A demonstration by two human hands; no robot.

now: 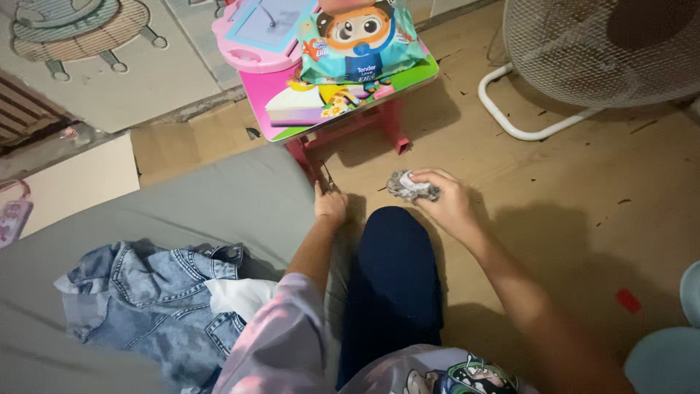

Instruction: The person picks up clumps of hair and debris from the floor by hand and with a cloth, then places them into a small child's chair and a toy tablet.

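My right hand reaches forward over the brown floor and is closed around a crumpled grey-and-white wad that looks like cloth or paper. My left hand rests on the edge of the grey mattress, fingers curled, beside my knee in dark blue trousers. A thin dark object lies just beyond its fingertips; whether the hand touches it I cannot tell.
A small pink children's table stands ahead with a colourful wipes pack and a pink drawing board. A white floor fan is at the upper right. A denim jacket lies on the mattress. A red piece lies on the floor.
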